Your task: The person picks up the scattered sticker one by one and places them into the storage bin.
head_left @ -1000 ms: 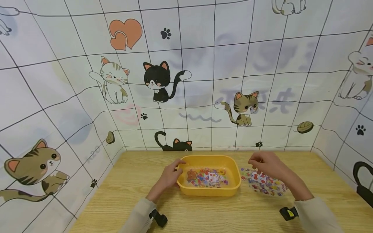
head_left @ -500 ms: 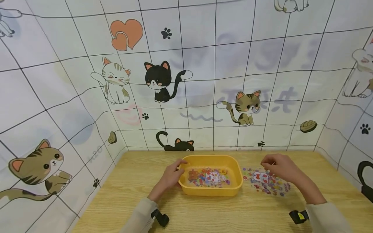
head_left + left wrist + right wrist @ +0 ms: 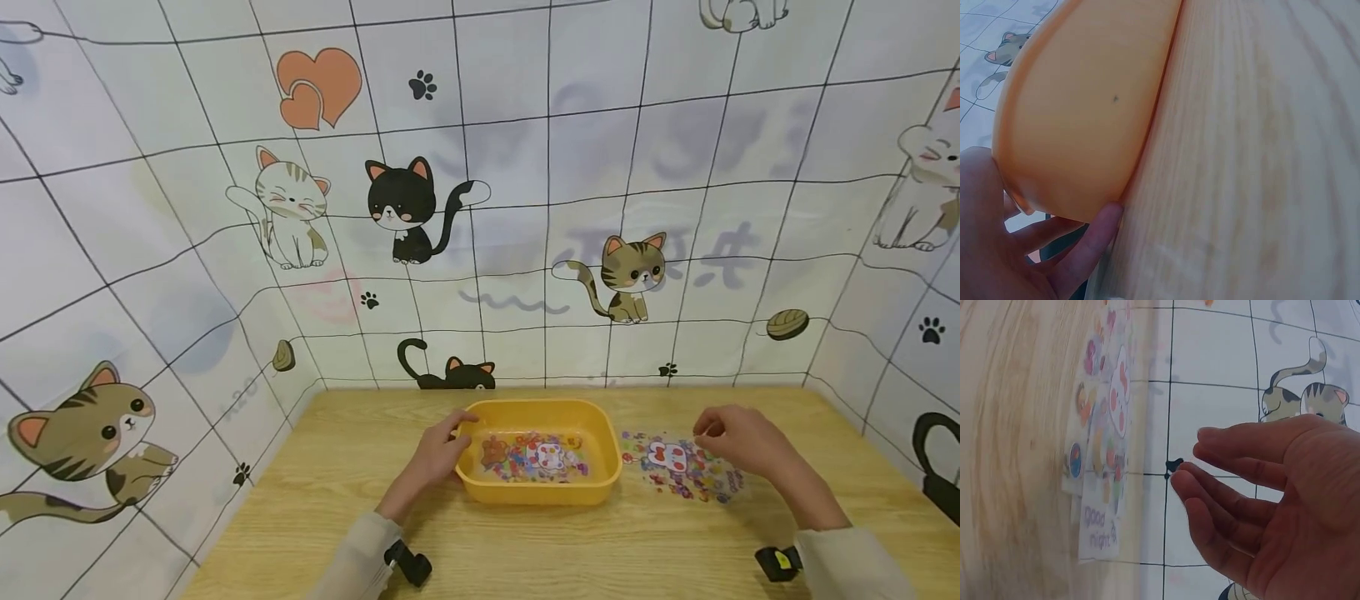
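Note:
My left hand (image 3: 438, 450) holds the left end of a yellow plastic tub (image 3: 536, 495). In the left wrist view the thumb lies over the rim and the fingers press on the outside wall (image 3: 1094, 125). Inside the tub lies a colourful layer of stickers (image 3: 546, 458), with a brown bear and a white bunny-like figure. My right hand (image 3: 746, 437) hovers over the right part of clear sticker sheets (image 3: 678, 467); its fingers are loosely bent, with nothing visible between them. The words "good night" are printed on one sheet (image 3: 1100, 528) in the right wrist view.
The tub and the sheets rest on a light wooden table (image 3: 337, 517). A white grid-patterned cloth wall (image 3: 510, 250) with cartoon cats stands right behind the table and along its sides. Each wrist carries a small black device (image 3: 780, 563).
My right hand has moved right, from over the sheets' left part beside the tub to over their right part. The left hand has stayed on the tub.

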`<state>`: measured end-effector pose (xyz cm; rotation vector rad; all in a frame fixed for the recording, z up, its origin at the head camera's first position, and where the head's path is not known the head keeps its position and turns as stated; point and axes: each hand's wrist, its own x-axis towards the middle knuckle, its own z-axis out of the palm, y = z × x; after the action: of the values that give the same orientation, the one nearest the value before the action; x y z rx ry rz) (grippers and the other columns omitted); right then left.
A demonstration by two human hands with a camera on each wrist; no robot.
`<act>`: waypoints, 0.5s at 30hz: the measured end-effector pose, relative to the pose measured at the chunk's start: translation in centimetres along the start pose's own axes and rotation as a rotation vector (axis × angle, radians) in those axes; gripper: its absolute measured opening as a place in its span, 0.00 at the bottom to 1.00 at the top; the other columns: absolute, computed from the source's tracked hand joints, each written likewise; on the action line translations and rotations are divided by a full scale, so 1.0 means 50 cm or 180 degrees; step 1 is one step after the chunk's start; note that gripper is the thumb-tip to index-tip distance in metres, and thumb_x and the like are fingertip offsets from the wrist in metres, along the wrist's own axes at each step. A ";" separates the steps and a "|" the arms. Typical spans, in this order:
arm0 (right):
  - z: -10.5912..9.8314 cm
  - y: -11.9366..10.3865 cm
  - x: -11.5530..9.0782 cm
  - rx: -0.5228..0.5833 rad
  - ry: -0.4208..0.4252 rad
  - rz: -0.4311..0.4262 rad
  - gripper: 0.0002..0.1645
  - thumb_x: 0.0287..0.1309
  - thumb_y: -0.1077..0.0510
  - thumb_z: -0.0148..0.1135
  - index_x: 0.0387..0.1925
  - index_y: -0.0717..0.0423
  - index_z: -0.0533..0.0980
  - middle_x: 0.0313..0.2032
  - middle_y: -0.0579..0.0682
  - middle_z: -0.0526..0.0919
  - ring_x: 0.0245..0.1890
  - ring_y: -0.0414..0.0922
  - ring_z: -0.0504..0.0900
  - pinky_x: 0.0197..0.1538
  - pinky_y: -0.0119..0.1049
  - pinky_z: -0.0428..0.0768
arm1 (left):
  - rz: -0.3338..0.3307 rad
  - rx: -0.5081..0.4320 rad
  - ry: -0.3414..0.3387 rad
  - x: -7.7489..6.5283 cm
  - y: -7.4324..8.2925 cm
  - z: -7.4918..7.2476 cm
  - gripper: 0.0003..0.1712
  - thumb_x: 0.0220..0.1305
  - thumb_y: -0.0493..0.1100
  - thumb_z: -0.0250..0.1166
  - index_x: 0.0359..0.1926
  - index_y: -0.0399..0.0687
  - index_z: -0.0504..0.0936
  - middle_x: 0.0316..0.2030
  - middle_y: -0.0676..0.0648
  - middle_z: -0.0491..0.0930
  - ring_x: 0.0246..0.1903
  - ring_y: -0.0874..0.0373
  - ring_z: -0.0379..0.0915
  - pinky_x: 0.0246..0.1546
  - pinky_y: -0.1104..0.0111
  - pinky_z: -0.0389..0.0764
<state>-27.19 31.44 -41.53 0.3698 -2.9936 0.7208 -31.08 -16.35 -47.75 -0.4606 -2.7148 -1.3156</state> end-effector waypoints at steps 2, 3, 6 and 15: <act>0.001 0.009 0.001 -0.0013 -0.0043 0.0025 0.14 0.64 0.56 0.66 0.44 0.65 0.82 0.38 0.57 0.87 0.35 0.49 0.84 0.34 0.45 0.81 | 0.0000 0.0000 0.0016 -0.001 -0.002 0.000 0.19 0.72 0.40 0.55 0.60 0.54 0.81 0.69 0.40 0.75 0.56 0.40 0.80 0.55 0.47 0.82; 0.002 0.013 0.002 -0.0021 -0.0059 0.0027 0.15 0.64 0.57 0.67 0.45 0.65 0.81 0.39 0.59 0.86 0.36 0.51 0.84 0.35 0.47 0.82 | 0.0005 0.0003 0.0022 0.000 -0.003 -0.001 0.19 0.72 0.40 0.55 0.60 0.54 0.81 0.69 0.40 0.75 0.56 0.40 0.81 0.55 0.47 0.82; 0.004 0.028 0.005 -0.0087 -0.0099 0.0072 0.17 0.62 0.57 0.69 0.45 0.67 0.80 0.40 0.62 0.86 0.38 0.55 0.84 0.36 0.51 0.82 | 0.0021 0.0012 0.0044 0.000 -0.005 0.000 0.19 0.71 0.40 0.55 0.60 0.53 0.81 0.68 0.40 0.76 0.54 0.42 0.81 0.55 0.48 0.83; 0.010 0.078 0.004 -0.0200 -0.0153 0.0197 0.25 0.56 0.51 0.75 0.46 0.67 0.80 0.40 0.64 0.85 0.39 0.58 0.83 0.40 0.56 0.82 | 0.0056 0.0040 0.0024 0.000 -0.007 0.001 0.19 0.71 0.40 0.56 0.59 0.53 0.81 0.67 0.39 0.77 0.51 0.45 0.82 0.50 0.52 0.84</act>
<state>-28.29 34.53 -43.68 0.2971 -3.0769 0.6295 -31.19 -16.53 -48.04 -0.4764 -2.7050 -1.2924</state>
